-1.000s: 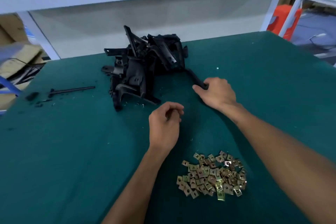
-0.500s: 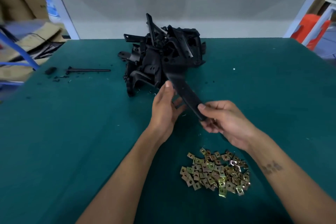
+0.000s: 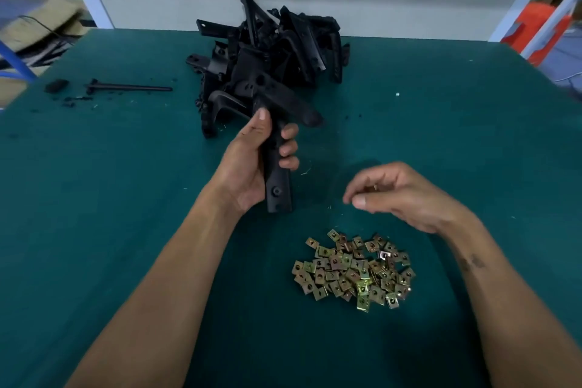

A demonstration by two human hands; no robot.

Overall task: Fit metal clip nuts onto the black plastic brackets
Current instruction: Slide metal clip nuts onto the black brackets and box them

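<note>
- Since half a second ago the black plastic bracket has passed from the right hand to the left hand; the right hand has let go and pulled back toward the near side of the counter.
- Near the far left edge of the counter lie a small black chunk and a thin black rod, with dark crumbs scattered around them.
- The pile of black brackets sits at the far edge of the counter, about midway along it, its pieces tangled and some sticking upward.
- The left hand holds the single bracket just in front of the pile, above the middle of the counter. Its grip is closed around the bracket's long arm, thumb on the left face, fingers curled over the right edge. The arm's holed lower end points toward the person, and a second arm branches off to the upper right above the fingers.
- The right hand hovers to the right of the bracket, apart from it, palm down, fingers loosely curled, its grip empty as far as I can see.
- The heap of metal clip nuts, brass-coloured squares, lies on the counter nearer the person, just below the right hand and not touching it.
</note>
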